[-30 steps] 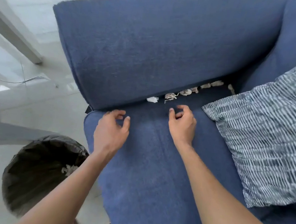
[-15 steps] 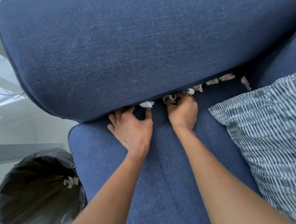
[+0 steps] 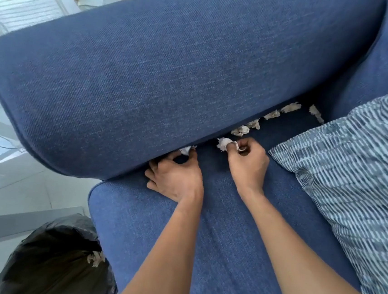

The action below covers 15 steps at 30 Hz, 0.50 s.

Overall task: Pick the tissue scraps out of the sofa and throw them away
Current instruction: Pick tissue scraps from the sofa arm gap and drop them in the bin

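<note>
A blue sofa's armrest [image 3: 171, 78] meets the seat cushion [image 3: 227, 233] along a crease. White tissue scraps [image 3: 272, 115] lie in a row in that crease, running up to the right. My right hand [image 3: 246, 161] pinches one scrap [image 3: 224, 143] between thumb and fingers, just off the crease. My left hand [image 3: 176, 176] has its finger and thumb closed on another scrap [image 3: 186, 150] that pokes out from under the armrest; its other fingers rest at the crease.
A bin with a black bag [image 3: 56, 261] stands on the floor at the sofa's lower left corner, one tissue scrap [image 3: 95, 257] on its rim. A striped cushion [image 3: 350, 185] lies on the seat to the right. Pale floor and furniture legs to the left.
My right hand has pulled a scrap out of the crease and drawn back a little. My left hand's thumb and finger closed on the leftmost scrap. The view moved in closer.
</note>
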Motion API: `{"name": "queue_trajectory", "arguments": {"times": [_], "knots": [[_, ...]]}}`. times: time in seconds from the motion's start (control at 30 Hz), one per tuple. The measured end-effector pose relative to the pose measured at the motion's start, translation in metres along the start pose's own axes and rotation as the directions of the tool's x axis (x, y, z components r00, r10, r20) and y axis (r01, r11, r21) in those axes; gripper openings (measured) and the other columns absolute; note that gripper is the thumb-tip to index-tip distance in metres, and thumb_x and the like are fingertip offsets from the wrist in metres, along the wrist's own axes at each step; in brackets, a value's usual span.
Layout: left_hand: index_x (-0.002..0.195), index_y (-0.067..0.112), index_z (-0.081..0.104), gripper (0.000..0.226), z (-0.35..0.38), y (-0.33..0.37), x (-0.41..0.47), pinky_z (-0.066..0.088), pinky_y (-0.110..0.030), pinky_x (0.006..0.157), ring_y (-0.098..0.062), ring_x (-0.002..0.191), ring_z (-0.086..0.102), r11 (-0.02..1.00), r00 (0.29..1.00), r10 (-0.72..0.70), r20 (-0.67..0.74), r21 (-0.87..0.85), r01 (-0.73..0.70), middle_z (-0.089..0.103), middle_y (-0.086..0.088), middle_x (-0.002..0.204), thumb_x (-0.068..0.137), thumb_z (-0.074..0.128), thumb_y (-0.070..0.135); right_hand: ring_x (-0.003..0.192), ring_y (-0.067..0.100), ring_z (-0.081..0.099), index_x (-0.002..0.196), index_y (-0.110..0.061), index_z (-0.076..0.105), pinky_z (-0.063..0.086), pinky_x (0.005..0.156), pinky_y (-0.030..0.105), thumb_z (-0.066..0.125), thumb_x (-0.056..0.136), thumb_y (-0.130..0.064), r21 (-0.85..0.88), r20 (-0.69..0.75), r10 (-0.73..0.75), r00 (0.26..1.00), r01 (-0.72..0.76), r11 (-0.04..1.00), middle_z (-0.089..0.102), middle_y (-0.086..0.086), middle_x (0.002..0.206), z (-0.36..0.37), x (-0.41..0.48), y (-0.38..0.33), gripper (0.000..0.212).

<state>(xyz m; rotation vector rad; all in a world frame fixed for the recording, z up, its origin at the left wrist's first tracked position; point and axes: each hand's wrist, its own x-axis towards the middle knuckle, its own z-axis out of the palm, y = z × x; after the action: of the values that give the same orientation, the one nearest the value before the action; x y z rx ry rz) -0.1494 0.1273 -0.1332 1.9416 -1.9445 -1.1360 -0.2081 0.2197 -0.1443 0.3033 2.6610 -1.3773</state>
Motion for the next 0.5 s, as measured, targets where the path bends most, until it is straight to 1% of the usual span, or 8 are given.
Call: {"name": "queue_trajectory", "arguments": {"times": [0.07, 0.13, 0.2, 0.23, 0.27, 0.3, 0.43, 0.5], "knots": [[0.093, 0.029, 0.08, 0.025, -0.005, -0.002, 0.002, 0.018, -0.027, 0.088, -0.024, 0.119, 0.048, 0.999, 1.0, -0.001, 0.017, -0.052, 0.002, 0.068, 0.002, 0.119, 0.078, 0.08, 0.049, 0.058, -0.002, 0.058, 0.074, -0.016, 0.066, 0.041, 0.057, 0.01, 0.071, 0.082, -0.023, 0.014, -0.008, 0.019, 1.0, -0.019, 1.0, 0.064, -0.01, 0.065, -0.003, -0.003, 0.001, 0.011], [0.091, 0.029, 0.079, 0.022, -0.013, -0.007, 0.004, 0.021, -0.024, 0.09, -0.021, 0.118, 0.051, 0.993, 0.999, 0.014, 0.05, -0.121, -0.008, 0.072, 0.005, 0.112, 0.079, 0.08, 0.047, 0.056, -0.004, 0.058, 0.071, -0.018, 0.064, 0.04, 0.054, 0.01, 0.072, 0.08, -0.023, 0.03, -0.023, 0.047, 0.999, -0.047, 0.998, 0.065, -0.01, 0.064, -0.005, -0.008, -0.002, 0.013], [0.09, 0.025, 0.078, 0.022, -0.022, -0.011, 0.004, 0.032, -0.024, 0.098, -0.02, 0.113, 0.057, 0.979, 0.992, 0.062, 0.111, -0.2, -0.039, 0.074, 0.006, 0.103, 0.081, 0.081, 0.045, 0.06, 0.006, 0.065, 0.07, -0.017, 0.063, 0.049, 0.059, 0.026, 0.071, 0.078, -0.024, 0.07, -0.051, 0.069, 0.996, -0.065, 0.995, 0.068, -0.002, 0.065, -0.008, -0.012, -0.005, 0.013], [0.091, 0.024, 0.078, 0.022, -0.029, -0.014, 0.003, 0.041, -0.029, 0.1, -0.02, 0.11, 0.06, 0.971, 0.986, 0.079, 0.146, -0.235, -0.043, 0.075, 0.006, 0.1, 0.081, 0.081, 0.043, 0.063, 0.019, 0.068, 0.069, -0.017, 0.062, 0.052, 0.06, 0.033, 0.071, 0.077, -0.025, 0.078, -0.062, 0.066, 0.996, -0.061, 0.995, 0.069, 0.002, 0.065, -0.008, -0.017, -0.007, 0.014], [0.092, 0.022, 0.078, 0.023, -0.038, -0.017, 0.002, 0.048, -0.034, 0.099, -0.02, 0.107, 0.063, 0.963, 0.981, 0.082, 0.174, -0.269, -0.033, 0.075, 0.006, 0.099, 0.081, 0.082, 0.042, 0.063, 0.028, 0.068, 0.068, -0.017, 0.059, 0.055, 0.061, 0.038, 0.07, 0.075, -0.028, 0.073, -0.068, 0.054, 0.996, -0.049, 0.996, 0.069, 0.005, 0.064, -0.007, -0.025, -0.009, 0.016], [0.095, 0.021, 0.078, 0.025, -0.047, -0.022, 0.0, 0.052, -0.036, 0.096, -0.018, 0.104, 0.064, 0.954, 0.979, 0.075, 0.19, -0.301, -0.015, 0.074, 0.006, 0.099, 0.081, 0.082, 0.042, 0.062, 0.032, 0.067, 0.067, -0.016, 0.057, 0.056, 0.062, 0.042, 0.069, 0.073, -0.03, 0.066, -0.069, 0.036, 0.997, -0.032, 0.997, 0.068, 0.008, 0.062, -0.006, -0.034, -0.011, 0.019], [0.099, 0.02, 0.079, 0.027, -0.089, -0.046, 0.001, 0.057, -0.027, 0.083, -0.01, 0.086, 0.069, 0.935, 0.977, 0.059, 0.207, -0.355, 0.019, 0.075, 0.008, 0.09, 0.084, 0.079, 0.042, 0.058, 0.041, 0.066, 0.066, -0.015, 0.05, 0.054, 0.058, 0.053, 0.067, 0.072, -0.03, 0.059, -0.074, 0.0, 0.997, 0.004, 0.998, 0.062, 0.014, 0.06, 0.003, -0.08, -0.017, 0.024], [0.095, 0.021, 0.079, 0.021, -0.113, -0.064, 0.005, 0.056, -0.024, 0.076, -0.005, 0.075, 0.069, 0.94, 0.978, 0.047, 0.205, -0.341, 0.027, 0.074, 0.009, 0.079, 0.086, 0.077, 0.041, 0.053, 0.037, 0.067, 0.068, -0.012, 0.05, 0.053, 0.053, 0.054, 0.068, 0.075, -0.028, 0.053, -0.073, -0.005, 0.997, 0.009, 0.999, 0.058, 0.011, 0.057, 0.009, -0.103, -0.019, 0.026]]}}
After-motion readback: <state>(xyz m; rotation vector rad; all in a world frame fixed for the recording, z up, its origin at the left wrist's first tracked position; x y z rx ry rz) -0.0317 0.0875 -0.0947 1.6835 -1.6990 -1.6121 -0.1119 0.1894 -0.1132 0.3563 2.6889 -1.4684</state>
